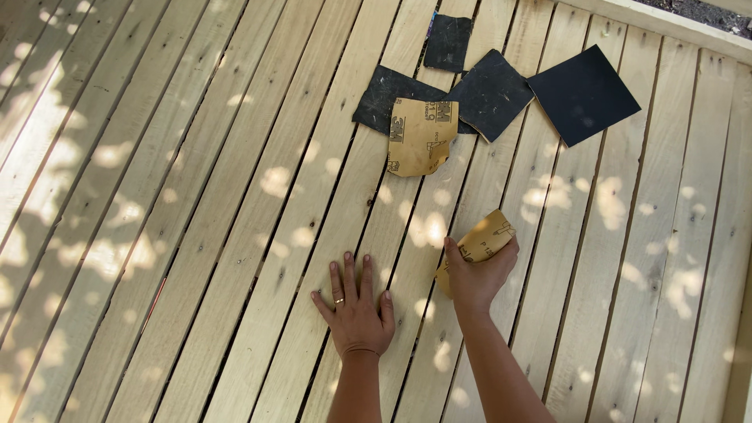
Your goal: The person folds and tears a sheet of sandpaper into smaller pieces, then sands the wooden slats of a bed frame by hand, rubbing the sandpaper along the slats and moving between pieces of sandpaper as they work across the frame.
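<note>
My right hand (476,276) grips a folded piece of sandpaper (487,237), tan backing up, pressed against a pale wooden slat surface (235,196). My left hand (355,309) lies flat on the slats just to the left, fingers spread, a ring on one finger, holding nothing. Farther up lies another tan-backed sandpaper sheet (421,135) with a torn lower edge, resting partly over dark sheets.
Several dark sandpaper squares lie near the top: a small one (448,42), one under the tan sheet (384,94), one in the middle (492,94), and a larger one (583,94) at right. A raised wooden rim (666,22) runs along the top right. Dappled shade covers the slats.
</note>
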Available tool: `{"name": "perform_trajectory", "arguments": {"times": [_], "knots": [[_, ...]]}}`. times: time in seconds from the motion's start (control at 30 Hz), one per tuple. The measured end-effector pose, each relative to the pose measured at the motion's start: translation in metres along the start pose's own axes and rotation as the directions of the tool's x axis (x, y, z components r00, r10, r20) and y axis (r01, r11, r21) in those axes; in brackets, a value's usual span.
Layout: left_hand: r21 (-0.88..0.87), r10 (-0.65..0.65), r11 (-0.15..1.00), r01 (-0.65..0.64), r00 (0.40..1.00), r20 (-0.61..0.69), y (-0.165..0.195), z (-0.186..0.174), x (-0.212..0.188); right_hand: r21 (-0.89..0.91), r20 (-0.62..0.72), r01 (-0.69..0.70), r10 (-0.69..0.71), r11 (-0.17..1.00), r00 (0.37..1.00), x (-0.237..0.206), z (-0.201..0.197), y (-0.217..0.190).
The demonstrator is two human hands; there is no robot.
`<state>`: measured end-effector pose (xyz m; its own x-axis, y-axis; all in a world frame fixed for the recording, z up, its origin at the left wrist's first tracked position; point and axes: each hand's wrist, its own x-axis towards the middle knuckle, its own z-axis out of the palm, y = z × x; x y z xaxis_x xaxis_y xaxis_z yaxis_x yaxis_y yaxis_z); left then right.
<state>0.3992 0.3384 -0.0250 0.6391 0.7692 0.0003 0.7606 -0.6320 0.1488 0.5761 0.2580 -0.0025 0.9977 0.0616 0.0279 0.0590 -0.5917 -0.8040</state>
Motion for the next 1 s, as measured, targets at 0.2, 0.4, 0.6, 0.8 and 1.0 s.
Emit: {"name": "perform_trajectory", "arguments": {"times": [0.2, 0.4, 0.6, 0.8, 1.0], "knots": [[-0.004, 0.004, 1.0, -0.004, 1.0, 0.004, 0.0, -0.001, 0.001, -0.019, 0.117, 0.094, -0.091, 0.995, 0.989, 0.02, -0.004, -0.012], [0.002, 0.004, 1.0, -0.004, 1.0, -0.015, 0.0, 0.0, 0.002, 0.255, 0.209, -0.097, 0.043, 0.962, 0.977, 0.018, -0.018, -0.025], [0.007, 0.017, 1.0, -0.017, 1.0, -0.022, -0.001, 0.001, 0.002, 0.302, 0.276, -0.253, 0.169, 0.919, 0.946, 0.025, -0.019, -0.022], [0.015, 0.025, 1.0, -0.025, 0.999, -0.043, -0.003, 0.007, 0.001, 0.107, 0.204, -0.03, 0.008, 0.994, 0.979, 0.016, -0.029, -0.017], [0.054, 0.107, 0.993, -0.103, 0.992, -0.072, -0.006, 0.001, 0.002, -0.011, 0.278, -0.024, 0.026, 1.0, 0.96, 0.009, -0.034, -0.028]]}}
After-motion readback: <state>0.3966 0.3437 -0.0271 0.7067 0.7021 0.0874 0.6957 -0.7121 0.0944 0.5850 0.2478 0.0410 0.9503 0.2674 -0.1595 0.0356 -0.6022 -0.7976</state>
